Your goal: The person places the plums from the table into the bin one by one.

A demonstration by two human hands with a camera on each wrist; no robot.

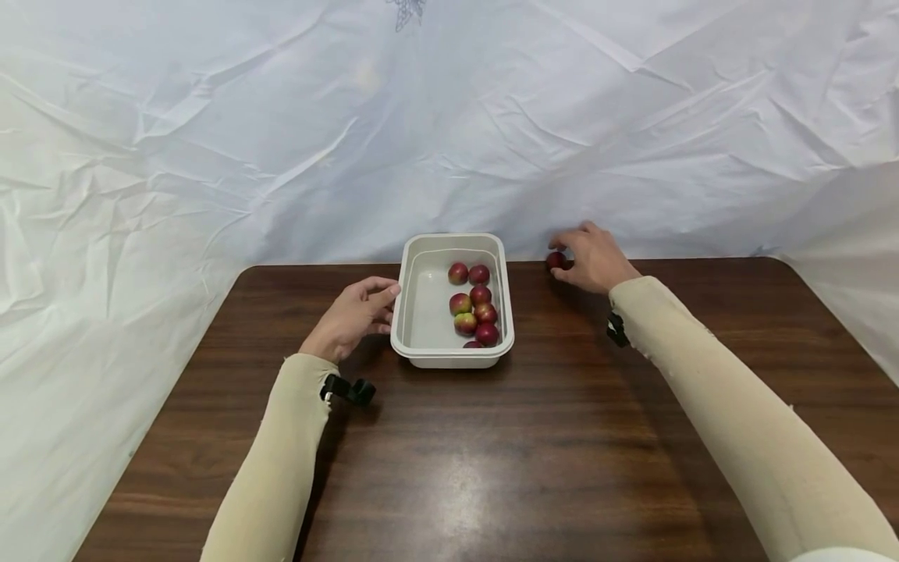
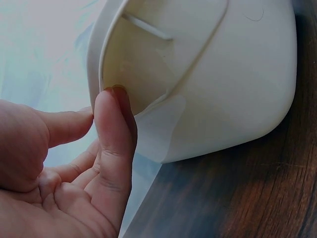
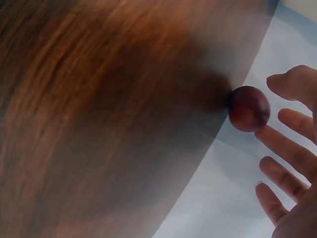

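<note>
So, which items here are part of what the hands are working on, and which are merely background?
In use:
- small round red fruit at the table's far edge, right hand reaching around it
- white rectangular plastic tray holding seven similar red fruits, left hand touching its side

Background:
- dark brown wooden table
- crumpled white sheet backdrop

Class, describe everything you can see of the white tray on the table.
The tray is a shallow, off-white rectangular dish with rounded corners and a rolled rim; it looks like plastic. It sits flat on the dark wooden table, near the far edge. Seven small reddish fruits lie along its right side; its left side is bare. The left hand touches the left rim with straight fingers. The right hand is apart from it, at a loose fruit.
</note>
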